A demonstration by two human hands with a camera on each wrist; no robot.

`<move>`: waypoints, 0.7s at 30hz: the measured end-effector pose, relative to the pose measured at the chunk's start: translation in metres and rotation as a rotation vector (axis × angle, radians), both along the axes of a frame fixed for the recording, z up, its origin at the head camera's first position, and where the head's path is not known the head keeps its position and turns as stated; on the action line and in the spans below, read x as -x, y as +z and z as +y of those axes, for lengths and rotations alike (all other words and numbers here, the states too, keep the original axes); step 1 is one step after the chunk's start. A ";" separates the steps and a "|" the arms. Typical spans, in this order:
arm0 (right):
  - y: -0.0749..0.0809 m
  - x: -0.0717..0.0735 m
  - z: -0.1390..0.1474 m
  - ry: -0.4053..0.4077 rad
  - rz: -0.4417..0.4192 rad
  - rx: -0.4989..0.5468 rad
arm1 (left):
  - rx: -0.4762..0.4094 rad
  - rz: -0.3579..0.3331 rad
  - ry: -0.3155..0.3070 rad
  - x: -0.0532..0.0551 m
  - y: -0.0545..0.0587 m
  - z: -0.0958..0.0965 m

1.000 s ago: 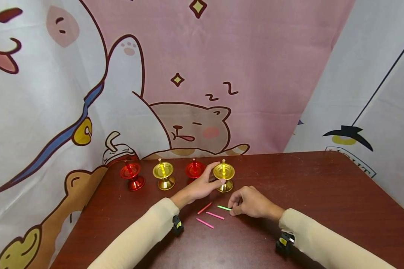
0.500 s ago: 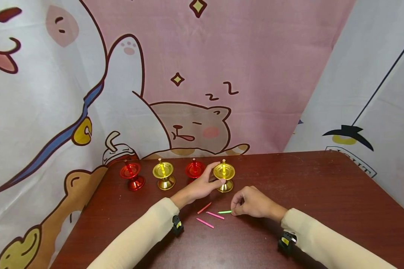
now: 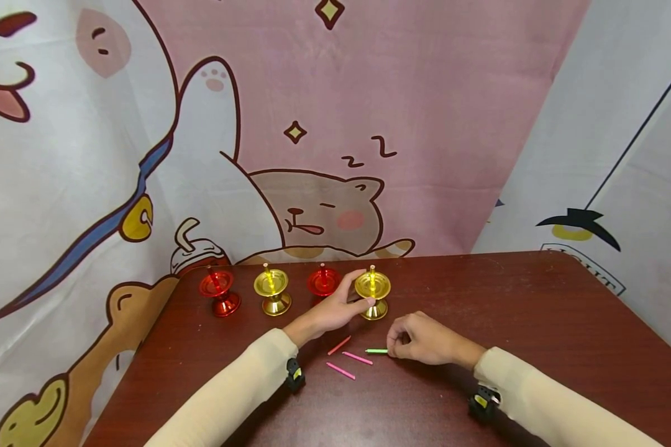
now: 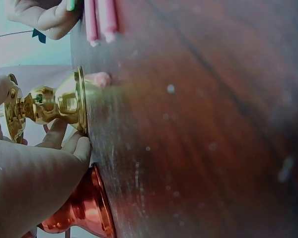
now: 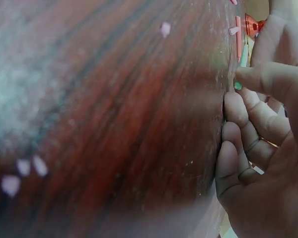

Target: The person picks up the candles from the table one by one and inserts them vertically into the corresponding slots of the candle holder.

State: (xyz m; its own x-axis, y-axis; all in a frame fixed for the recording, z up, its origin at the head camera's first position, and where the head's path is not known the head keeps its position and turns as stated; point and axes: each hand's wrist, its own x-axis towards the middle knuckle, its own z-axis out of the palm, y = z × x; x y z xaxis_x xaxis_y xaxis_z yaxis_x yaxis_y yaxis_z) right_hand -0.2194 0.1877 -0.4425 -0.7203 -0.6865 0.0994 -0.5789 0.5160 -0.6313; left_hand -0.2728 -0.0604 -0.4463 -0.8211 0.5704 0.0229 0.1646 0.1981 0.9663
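Note:
At the right end of a row of holders stands a gold candle holder [image 3: 377,308]. My left hand [image 3: 331,310] holds it from the left, thumb at the near side; the left wrist view shows fingers by its base [image 4: 80,99]. Between thumb and fingertip my right hand [image 3: 427,341] pinches one end of a thin green candle [image 3: 376,351], low over the table. The candle's other end points left. A red candle [image 3: 338,345] and two pink candles, one nearer the hand [image 3: 358,358] and one in front [image 3: 341,370], lie left of it.
Left of the left hand stand a red holder [image 3: 323,282], partly hidden by that hand, another gold holder [image 3: 276,303] and another red holder [image 3: 225,304]. Each has a thin upright rod in its dish. A printed curtain [image 3: 425,155] hangs behind the brown table [image 3: 509,310].
My right hand has drawn slightly to the right with the green candle, which has swung from slanting to nearly level in the head view. The left hand and gold candle holder have hardly moved.

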 end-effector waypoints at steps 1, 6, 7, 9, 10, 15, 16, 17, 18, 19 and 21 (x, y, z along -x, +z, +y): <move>0.000 0.000 0.001 0.004 -0.003 0.010 | -0.001 0.000 -0.001 0.000 0.000 0.000; 0.000 0.000 0.005 0.008 -0.039 0.042 | 0.002 -0.007 -0.003 0.000 0.001 0.000; 0.000 0.000 0.006 0.008 -0.045 0.042 | 0.002 -0.007 -0.003 0.000 0.001 0.000; 0.000 0.000 0.007 0.015 -0.059 0.047 | 0.003 -0.003 -0.002 0.000 0.001 0.000; 0.000 0.001 0.008 0.018 -0.065 0.050 | 0.003 -0.004 -0.003 0.000 0.000 0.000; 0.000 0.001 0.011 0.052 -0.095 0.083 | 0.004 -0.003 -0.004 0.000 -0.001 -0.001; 0.000 0.001 0.011 0.055 -0.098 0.085 | 0.004 -0.002 -0.005 0.000 -0.001 -0.001; 0.000 0.000 0.012 0.059 -0.098 0.087 | 0.003 -0.001 -0.004 0.000 -0.001 -0.001; -0.001 0.000 0.012 0.061 -0.098 0.086 | 0.003 -0.001 -0.005 0.000 -0.001 -0.001; -0.001 0.000 0.013 0.061 -0.096 0.083 | 0.003 0.000 -0.004 0.000 0.000 0.000; -0.001 0.000 0.013 0.066 -0.081 0.084 | 0.004 0.002 -0.003 0.000 0.000 0.000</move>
State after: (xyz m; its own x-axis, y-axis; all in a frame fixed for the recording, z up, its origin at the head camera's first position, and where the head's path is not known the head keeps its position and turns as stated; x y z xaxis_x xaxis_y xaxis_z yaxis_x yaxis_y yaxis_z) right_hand -0.2193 0.2006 -0.4433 -0.6820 -0.7243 0.1017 -0.5551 0.4221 -0.7167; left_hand -0.2732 -0.0607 -0.4463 -0.8192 0.5731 0.0221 0.1667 0.2011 0.9653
